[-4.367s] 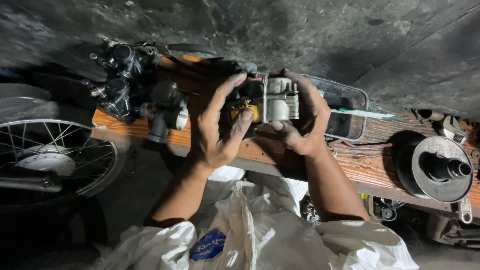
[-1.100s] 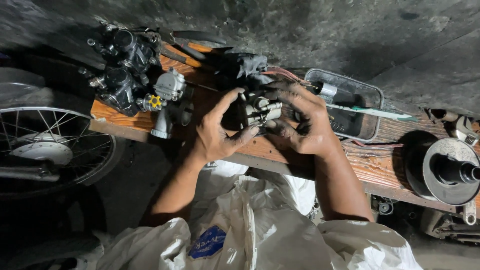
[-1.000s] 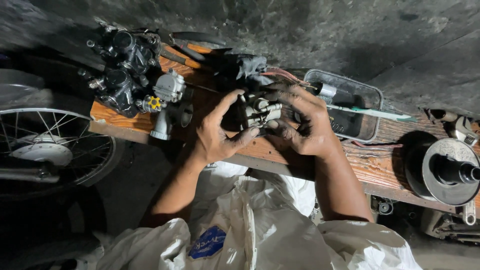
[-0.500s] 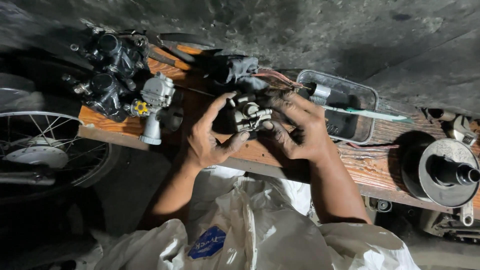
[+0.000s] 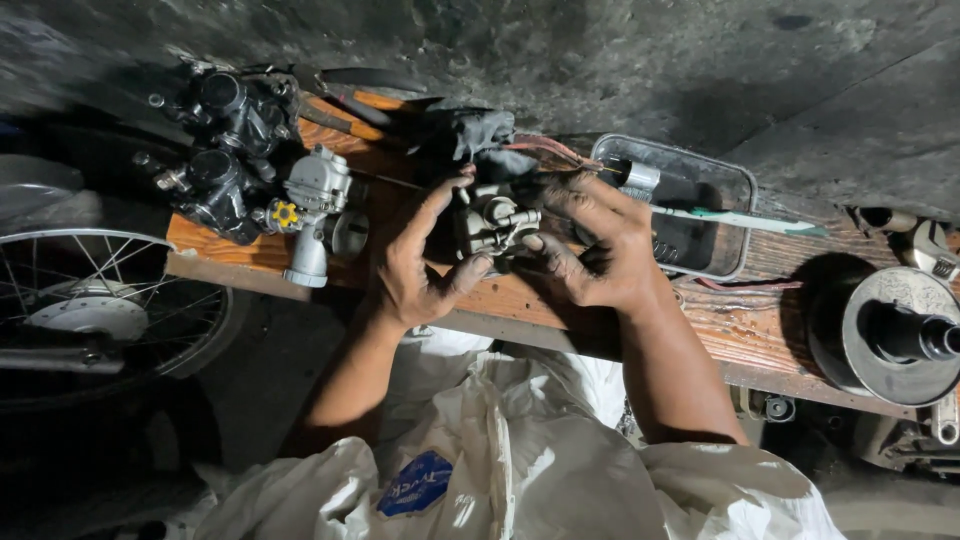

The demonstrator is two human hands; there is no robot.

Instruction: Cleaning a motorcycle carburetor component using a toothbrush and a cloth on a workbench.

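Our fingers on both hands clench the small grey carburetor, now drawn lower and closer to us over the wooden tabletop; the silver carburetor sits well left.

A repair workshop: greasy carburetors on a wooden bench, spoked wheel.

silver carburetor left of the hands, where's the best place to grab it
Probably by the silver carburetor's blocky upper body, coming from above. It lies free on the wooden plank with its narrow tube hanging over the near edge, and dark carburetors crowd its left side.
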